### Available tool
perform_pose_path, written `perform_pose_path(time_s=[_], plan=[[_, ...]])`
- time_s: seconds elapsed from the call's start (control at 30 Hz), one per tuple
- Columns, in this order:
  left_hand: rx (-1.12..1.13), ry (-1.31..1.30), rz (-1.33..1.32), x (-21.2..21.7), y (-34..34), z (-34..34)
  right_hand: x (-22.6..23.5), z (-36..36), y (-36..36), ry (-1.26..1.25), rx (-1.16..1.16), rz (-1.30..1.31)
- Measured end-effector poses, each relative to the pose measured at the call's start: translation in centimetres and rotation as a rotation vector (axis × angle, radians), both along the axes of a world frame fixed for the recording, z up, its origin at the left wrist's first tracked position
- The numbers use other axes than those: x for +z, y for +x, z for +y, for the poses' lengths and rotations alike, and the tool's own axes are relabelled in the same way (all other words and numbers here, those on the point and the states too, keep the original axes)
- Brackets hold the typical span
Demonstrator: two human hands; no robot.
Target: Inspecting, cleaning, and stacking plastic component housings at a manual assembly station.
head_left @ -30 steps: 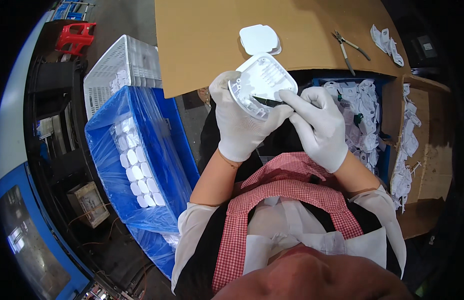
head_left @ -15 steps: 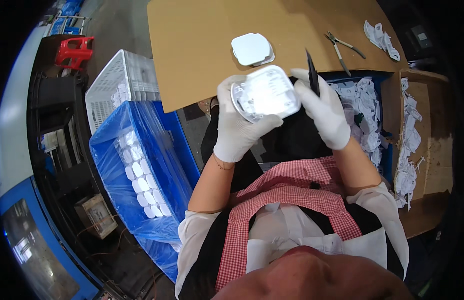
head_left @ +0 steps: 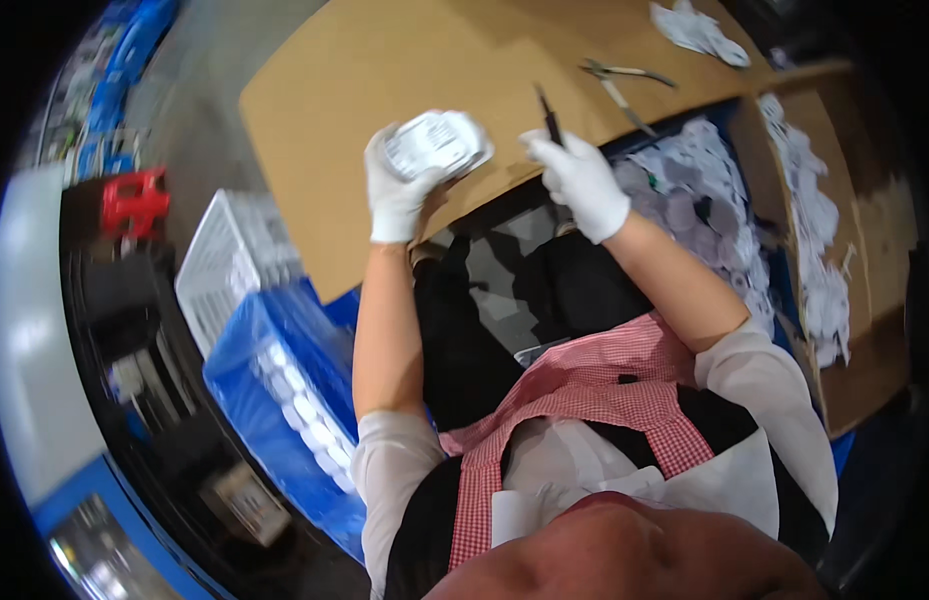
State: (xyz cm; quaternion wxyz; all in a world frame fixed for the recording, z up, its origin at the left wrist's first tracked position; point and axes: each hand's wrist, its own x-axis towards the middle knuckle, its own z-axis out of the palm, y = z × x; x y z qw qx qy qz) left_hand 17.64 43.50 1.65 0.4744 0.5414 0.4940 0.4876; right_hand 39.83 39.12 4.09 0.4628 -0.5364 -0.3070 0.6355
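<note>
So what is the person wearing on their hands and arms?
Both hands wear white gloves that end at the wrist: the left hand and the right hand. The forearms are bare. Higher up, short white sleeves cover the upper arms. A red and white checked apron strap crosses the chest between them.

I had one view only, from the left fisheye camera worn on the head. It looked steeply down over the chest and red-checked apron (head_left: 584,400) toward the cardboard-covered desk (head_left: 384,90) ahead. Both forearms rose from the lower edge, and the gloved left hand (head_left: 399,190) and right hand (head_left: 582,180) sat close, in the upper middle. Straight edges bent near the rim, where the corners went black. To the left it took in a blue crate (head_left: 274,400) on the floor.
</note>
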Motion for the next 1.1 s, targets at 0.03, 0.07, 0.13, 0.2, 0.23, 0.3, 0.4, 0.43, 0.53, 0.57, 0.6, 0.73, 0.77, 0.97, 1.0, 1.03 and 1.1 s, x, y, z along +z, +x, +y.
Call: perform_pose_path(time_s=[0.03, 0.07, 0.13, 0.2, 0.23, 0.3, 0.4, 0.43, 0.53, 0.57, 0.6, 0.73, 0.77, 0.97, 1.0, 1.03, 1.1], plan=[[-0.014, 0.068, 0.076, -2.1, -1.3, 0.6, -0.2, -0.1, 0.2, 0.032, 0.002, -0.117], [-0.049, 0.134, 0.132, -3.6, -1.7, 1.1, -0.5, -0.5, 1.1, 0.089, 0.030, -0.241], [-0.104, 0.022, 0.021, -3.6, -0.8, 0.8, -1.5, -1.9, 3.6, 0.175, 0.067, -0.524], [-0.093, 0.052, 0.163, -4.0, -1.7, 1.1, -2.6, -4.8, 5.8, 0.328, -0.047, -0.618], [-0.094, 0.069, 0.199, -4.4, -2.1, 1.1, -2.7, -6.1, 6.7, 0.345, -0.101, -0.690], [-0.076, -0.003, 0.095, -3.5, -1.2, 0.4, -4.0, -8.3, 10.1, 0.220, -0.069, -0.778], [-0.064, 0.012, 0.126, -3.7, -1.4, 0.7, -8.3, -10.5, 16.3, -0.124, -0.131, -0.889], [-0.055, 0.043, 0.176, -4.0, -1.7, 0.8, -10.8, -10.9, 18.2, -0.161, -0.226, -0.888], [0.015, 0.094, 0.253, -4.0, -2.9, 0.5, -19.7, -10.7, 23.9, -0.547, -0.194, -1.091], [0.056, 0.201, 0.419, -4.6, -3.7, 0.8, -23.4, -10.6, 25.1, -0.539, -0.185, -1.085], [0.053, 0.194, 0.421, -4.5, -3.0, 0.4, -26.9, -11.2, 26.1, -0.490, -0.132, -1.055], [0.234, 0.028, 0.280, -0.2, -2.1, -3.7, -25.3, -11.6, 19.4, -0.417, 0.313, -1.135], [0.253, -0.024, 0.300, 0.4, -1.9, -4.6, -26.0, -11.7, 18.8, -0.364, 0.374, -1.189], [0.225, -0.001, 0.236, 1.0, 0.6, -9.4, -26.5, -10.7, 19.9, -0.402, 0.509, -1.198], [0.233, -0.034, 0.199, 1.7, 1.7, -10.0, -26.3, -10.3, 19.9, -0.401, 0.499, -1.202], [0.239, -0.067, 0.160, 2.3, 3.0, -10.6, -25.9, -10.5, 20.2, -0.392, 0.506, -1.207], [0.226, -0.081, 0.109, 2.9, 4.1, -11.5, -20.0, -10.7, 19.4, -0.299, 0.134, -1.140]])
